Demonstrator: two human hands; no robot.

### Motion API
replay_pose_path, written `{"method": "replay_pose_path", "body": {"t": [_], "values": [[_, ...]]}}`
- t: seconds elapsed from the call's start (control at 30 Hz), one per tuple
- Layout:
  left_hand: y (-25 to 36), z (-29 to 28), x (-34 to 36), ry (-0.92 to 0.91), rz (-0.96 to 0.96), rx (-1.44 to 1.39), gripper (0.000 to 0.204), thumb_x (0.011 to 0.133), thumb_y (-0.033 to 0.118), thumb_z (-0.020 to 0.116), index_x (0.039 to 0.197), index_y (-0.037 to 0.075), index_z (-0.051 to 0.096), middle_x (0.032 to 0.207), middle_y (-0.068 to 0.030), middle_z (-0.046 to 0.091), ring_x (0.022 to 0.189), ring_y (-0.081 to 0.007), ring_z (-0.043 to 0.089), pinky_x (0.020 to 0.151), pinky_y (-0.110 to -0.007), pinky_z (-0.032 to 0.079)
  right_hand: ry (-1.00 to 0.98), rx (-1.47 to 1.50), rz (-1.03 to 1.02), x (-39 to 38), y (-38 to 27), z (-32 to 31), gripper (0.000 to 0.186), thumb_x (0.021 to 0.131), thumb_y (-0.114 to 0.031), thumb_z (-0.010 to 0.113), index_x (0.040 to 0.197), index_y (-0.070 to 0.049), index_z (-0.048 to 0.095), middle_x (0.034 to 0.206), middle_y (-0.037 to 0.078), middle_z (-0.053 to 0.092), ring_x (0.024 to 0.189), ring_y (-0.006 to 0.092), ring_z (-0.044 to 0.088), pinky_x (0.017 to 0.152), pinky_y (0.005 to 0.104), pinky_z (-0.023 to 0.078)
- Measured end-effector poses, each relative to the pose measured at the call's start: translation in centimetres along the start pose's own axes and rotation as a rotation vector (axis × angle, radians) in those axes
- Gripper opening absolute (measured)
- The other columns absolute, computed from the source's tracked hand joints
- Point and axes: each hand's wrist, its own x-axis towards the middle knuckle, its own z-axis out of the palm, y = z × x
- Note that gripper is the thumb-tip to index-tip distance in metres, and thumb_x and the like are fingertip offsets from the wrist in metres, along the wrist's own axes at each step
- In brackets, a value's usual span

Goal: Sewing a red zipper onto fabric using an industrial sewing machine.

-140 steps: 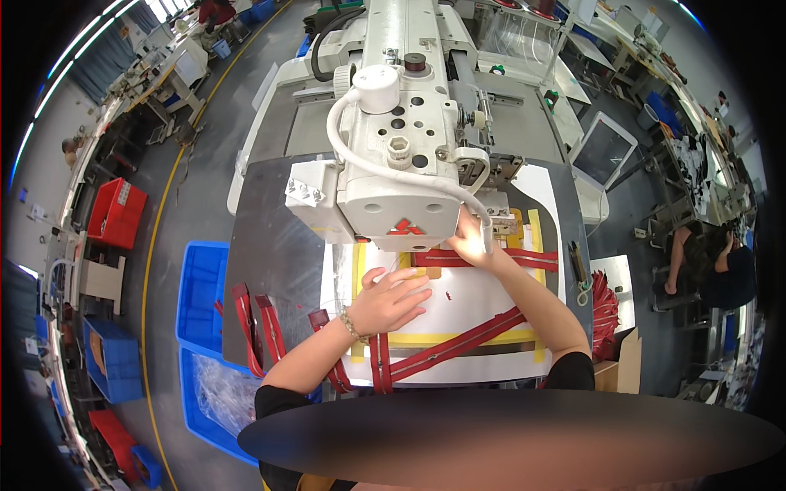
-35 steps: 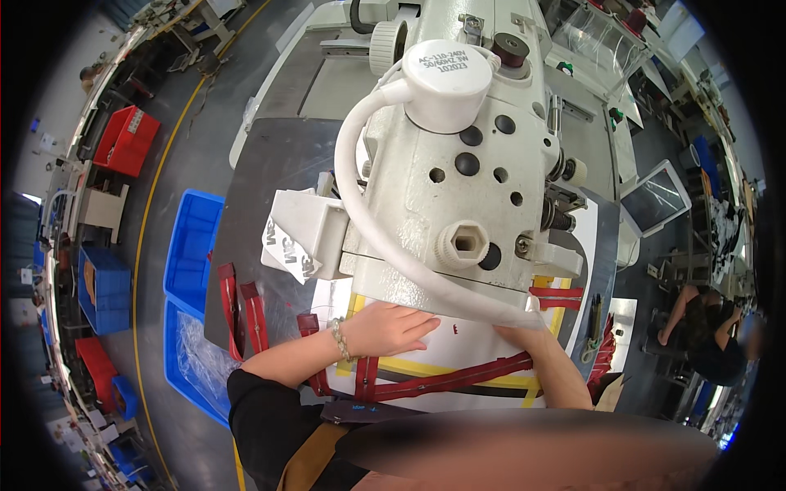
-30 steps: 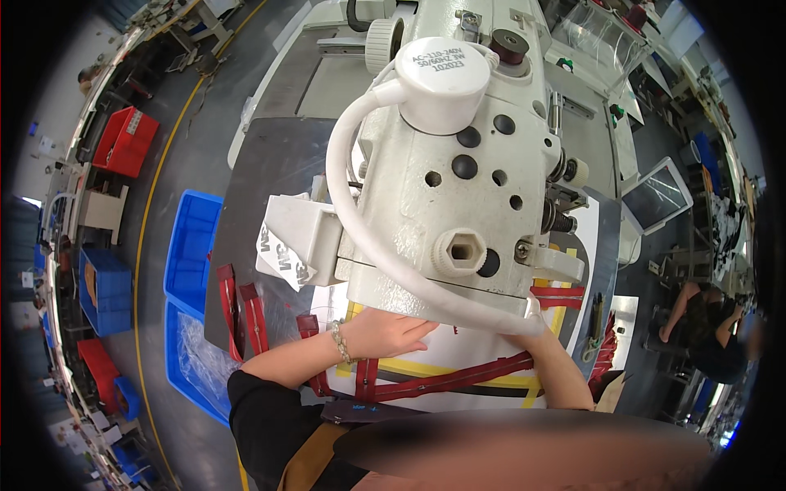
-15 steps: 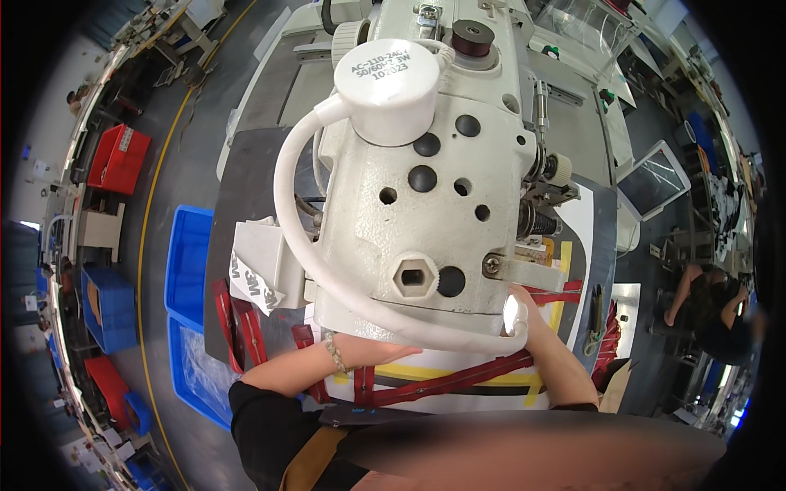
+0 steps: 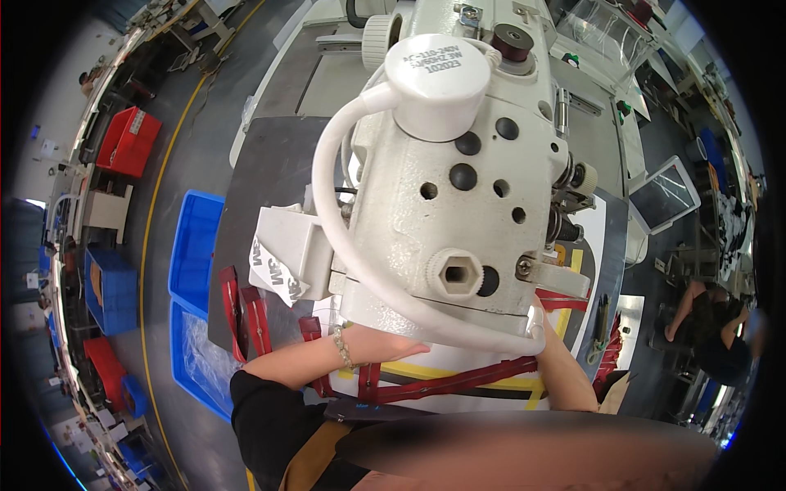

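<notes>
My left hand [image 5: 381, 344] reaches under the front of a large white sewing machine head [image 5: 393, 196], its thumb stretched out along a white sheet [image 5: 463, 360]. The machine hides the other fingers. My right hand [image 5: 550, 337] comes in at the machine's right front corner, and its fingers are out of sight behind the housing and the thick white cable [image 5: 332, 204]. A red zipper [image 5: 458, 383] runs slantwise over the sheet between my forearms, beside strips of yellow tape [image 5: 536, 399]. More red zipper lengths [image 5: 255, 319] lie to the left of my left forearm.
Blue bins [image 5: 193, 245] stand left of the machine table, one with clear plastic inside. A maroon thread spool [image 5: 512, 42] sits on top of the machine. To the right are small scissors [image 5: 600, 331], a screen [image 5: 665, 195] and a seated person [image 5: 708, 319].
My view has shifted a little, so the machine and surroundings appear farther right. Both hands remain at about the same places by the machine; no clear movement of the zipper shows.
</notes>
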Motion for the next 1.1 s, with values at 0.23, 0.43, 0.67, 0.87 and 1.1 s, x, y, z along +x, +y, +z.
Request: {"method": "replay_pose_path", "body": {"t": [0.23, 0.43, 0.67, 0.87, 1.1], "values": [[-0.9, 2.0, -0.6, 0.276, 0.112, 0.006, 0.030, 0.095, 0.041, 0.050, 0.109, 0.016, 0.058, 0.052, 0.0016, 0.050, 0.044, -0.0155, 0.056, 0.041, -0.028, 0.046, 0.000, -0.026, 0.008, -1.0, 0.5, 1.1, 0.034, 0.070, -0.006, 0.061, 0.104, -0.010, 0.068, 0.102, 0.008, 0.067, 0.099, 0.0286, 0.063, 0.085, 0.0390, 0.051], [-0.9, 1.9, -0.6, 0.226, 0.125, 0.035, 0.029, 0.094, 0.041, 0.051, 0.103, 0.014, 0.058, 0.054, 0.0020, 0.051, 0.045, -0.0140, 0.056, 0.040, -0.029, 0.045, -0.031, -0.035, 0.056, -1.9, 0.7, 1.4, 0.035, 0.070, -0.008, 0.061, 0.105, -0.012, 0.068, 0.102, 0.007, 0.068, 0.100, 0.0275, 0.063, 0.085, 0.0389, 0.051], [1.6, -1.9, 1.0, 0.340, 0.160, 0.280, 0.026, 0.092, 0.036, 0.055, 0.099, 0.012, 0.059, 0.062, 0.0019, 0.055, 0.053, -0.0143, 0.061, 0.044, -0.028, 0.048, -0.041, -0.080, 0.038, -1.6, 0.6, 1.2, 0.035, 0.071, -0.009, 0.060, 0.106, -0.011, 0.067, 0.103, 0.006, 0.068, 0.101, 0.0266, 0.063, 0.086, 0.0393, 0.050], [2.2, -2.2, 0.4, -0.059, -0.002, 0.231, 0.026, 0.091, 0.035, 0.056, 0.099, 0.010, 0.058, 0.069, 0.0003, 0.059, 0.060, -0.0141, 0.063, 0.050, -0.029, 0.050, -0.023, -0.069, 0.010, -1.4, 0.5, 1.3, 0.033, 0.071, -0.008, 0.061, 0.104, -0.009, 0.067, 0.101, 0.007, 0.068, 0.100, 0.0272, 0.063, 0.086, 0.0395, 0.051], [2.8, -2.2, 0.9, 0.163, 0.075, 0.299, 0.036, 0.088, 0.035, 0.059, 0.111, 0.008, 0.058, 0.078, -0.0012, 0.062, 0.067, -0.0143, 0.065, 0.057, -0.030, 0.053, -0.013, -0.004, 0.052, -1.1, 0.2, 1.0, 0.031, 0.071, -0.005, 0.063, 0.101, -0.009, 0.067, 0.100, 0.007, 0.068, 0.097, 0.0284, 0.064, 0.084, 0.0396, 0.052]]}}
